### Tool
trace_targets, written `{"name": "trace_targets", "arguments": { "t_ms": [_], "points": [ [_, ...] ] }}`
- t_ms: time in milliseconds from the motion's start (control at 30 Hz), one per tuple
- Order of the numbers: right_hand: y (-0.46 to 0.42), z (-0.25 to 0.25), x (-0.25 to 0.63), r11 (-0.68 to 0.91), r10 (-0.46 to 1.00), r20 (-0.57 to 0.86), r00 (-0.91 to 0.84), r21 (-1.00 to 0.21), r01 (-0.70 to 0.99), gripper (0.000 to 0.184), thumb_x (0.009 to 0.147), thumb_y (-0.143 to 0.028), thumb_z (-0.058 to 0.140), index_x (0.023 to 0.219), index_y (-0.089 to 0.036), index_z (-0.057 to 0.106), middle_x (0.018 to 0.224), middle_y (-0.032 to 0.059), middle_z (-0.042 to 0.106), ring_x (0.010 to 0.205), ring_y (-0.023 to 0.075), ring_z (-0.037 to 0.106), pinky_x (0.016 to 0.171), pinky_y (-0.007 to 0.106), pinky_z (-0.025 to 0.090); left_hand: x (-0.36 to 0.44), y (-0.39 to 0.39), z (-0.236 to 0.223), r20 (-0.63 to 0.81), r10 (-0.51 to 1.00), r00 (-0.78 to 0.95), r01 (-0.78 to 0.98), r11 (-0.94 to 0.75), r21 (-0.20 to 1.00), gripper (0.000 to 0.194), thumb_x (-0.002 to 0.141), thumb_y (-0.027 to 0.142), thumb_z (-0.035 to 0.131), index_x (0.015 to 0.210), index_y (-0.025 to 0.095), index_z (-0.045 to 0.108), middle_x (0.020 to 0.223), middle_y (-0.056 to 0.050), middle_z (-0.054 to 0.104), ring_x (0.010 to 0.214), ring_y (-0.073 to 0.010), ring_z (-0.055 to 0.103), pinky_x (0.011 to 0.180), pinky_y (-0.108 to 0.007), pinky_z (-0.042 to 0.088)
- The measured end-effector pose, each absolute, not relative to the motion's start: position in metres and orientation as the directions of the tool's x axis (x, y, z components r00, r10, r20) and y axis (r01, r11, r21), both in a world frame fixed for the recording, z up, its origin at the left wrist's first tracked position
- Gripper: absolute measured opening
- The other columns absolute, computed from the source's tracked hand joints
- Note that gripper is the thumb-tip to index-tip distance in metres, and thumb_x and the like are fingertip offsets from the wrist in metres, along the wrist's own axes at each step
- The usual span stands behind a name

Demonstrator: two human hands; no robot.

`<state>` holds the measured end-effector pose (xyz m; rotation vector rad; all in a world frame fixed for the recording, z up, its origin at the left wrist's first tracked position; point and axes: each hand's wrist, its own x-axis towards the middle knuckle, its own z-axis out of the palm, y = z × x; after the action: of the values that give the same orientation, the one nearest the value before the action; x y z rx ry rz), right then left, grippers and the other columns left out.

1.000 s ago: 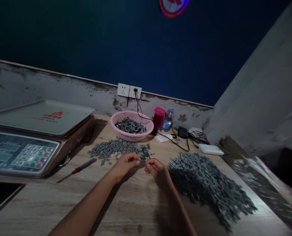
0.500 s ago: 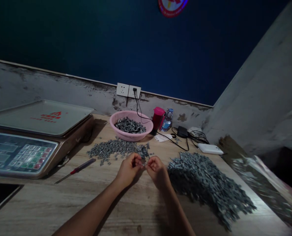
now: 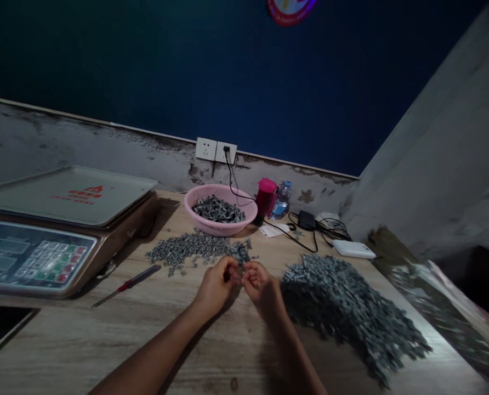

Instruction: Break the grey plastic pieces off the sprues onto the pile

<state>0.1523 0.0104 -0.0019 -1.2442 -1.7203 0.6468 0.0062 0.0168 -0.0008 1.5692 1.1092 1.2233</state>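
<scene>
Tabletop [image 3: 211,351], metal piece [image 3: 239,272] between both hands [image 3: 215,288] [image 3: 261,288]

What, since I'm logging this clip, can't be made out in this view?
In the head view:
What the left hand and right hand pinch: hidden by the fingers.
Single pieces in the heap: too small to tell apart.
The scale readout: too dim and small to read.
The round wall sign: cut off by the top edge.
The shape at the right: blurred and cut off by the right edge.

Pinched metal piece [image 3: 239,270], mostly hidden
</scene>
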Motion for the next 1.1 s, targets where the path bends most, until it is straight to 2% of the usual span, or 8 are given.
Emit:
{"name": "trace_targets", "arguments": {
  "t_ms": [233, 500, 733, 967, 1100],
  "points": [
    [0.011, -0.003, 0.152, 0.381, 0.923, 0.359, -0.138, -0.807, 0.451, 0.025, 0.071, -0.016, 0.053, 0.097, -0.018, 0.053, 0.065, -0.0008, 0.059, 0.055, 0.0129, 0.057, 0.054, 0.022, 0.047, 0.003, 0.019, 0.003, 0.139, 0.976, 0.169, 0.082, -0.154, 0.985, 0.031, 0.061, 0.009, 0.058, 0.091, 0.018, 0.055, 0.067, 0.002, 0.061, 0.064, -0.0139, 0.056, 0.062, -0.025, 0.042],
    [0.012, -0.006, 0.153, 0.375, 0.927, 0.351, -0.134, -0.838, 0.396, 0.029, 0.070, -0.017, 0.053, 0.099, -0.018, 0.052, 0.064, -0.0010, 0.059, 0.054, 0.0128, 0.057, 0.053, 0.022, 0.047, 0.001, 0.022, 0.004, 0.037, 0.977, 0.211, -0.071, -0.023, 0.997, 0.036, 0.056, 0.012, 0.065, 0.090, 0.016, 0.054, 0.062, 0.002, 0.061, 0.058, -0.0139, 0.056, 0.058, -0.025, 0.042],
    [0.011, -0.009, 0.150, 0.375, 0.922, 0.372, -0.111, -0.778, 0.503, 0.033, 0.067, -0.013, 0.048, 0.100, -0.017, 0.053, 0.063, -0.0017, 0.057, 0.050, 0.0118, 0.054, 0.050, 0.020, 0.043, 0.003, 0.016, 0.003, 0.181, 0.968, 0.175, 0.167, -0.210, 0.963, 0.024, 0.062, 0.009, 0.057, 0.084, 0.018, 0.059, 0.070, 0.001, 0.062, 0.066, -0.0143, 0.056, 0.064, -0.024, 0.040],
    [0.012, -0.014, 0.142, 0.335, 0.917, 0.400, -0.007, -0.758, 0.559, 0.030, 0.065, -0.014, 0.050, 0.094, -0.018, 0.051, 0.058, -0.0037, 0.053, 0.046, 0.0109, 0.050, 0.044, 0.019, 0.039, 0.016, 0.007, 0.000, 0.255, 0.958, 0.129, 0.157, -0.273, 0.949, 0.020, 0.072, 0.012, 0.048, 0.089, 0.018, 0.057, 0.078, -0.001, 0.060, 0.073, -0.0158, 0.056, 0.069, -0.026, 0.042],
    [0.012, -0.016, 0.141, 0.343, 0.919, 0.394, 0.006, -0.809, 0.477, 0.031, 0.066, -0.017, 0.052, 0.098, -0.017, 0.052, 0.062, -0.0019, 0.057, 0.050, 0.0122, 0.054, 0.049, 0.021, 0.043, 0.017, 0.008, -0.004, 0.255, 0.963, 0.086, 0.169, -0.267, 0.949, 0.020, 0.073, 0.010, 0.045, 0.090, 0.019, 0.053, 0.077, -0.001, 0.056, 0.073, -0.0155, 0.054, 0.070, -0.027, 0.042]
  ]
}}
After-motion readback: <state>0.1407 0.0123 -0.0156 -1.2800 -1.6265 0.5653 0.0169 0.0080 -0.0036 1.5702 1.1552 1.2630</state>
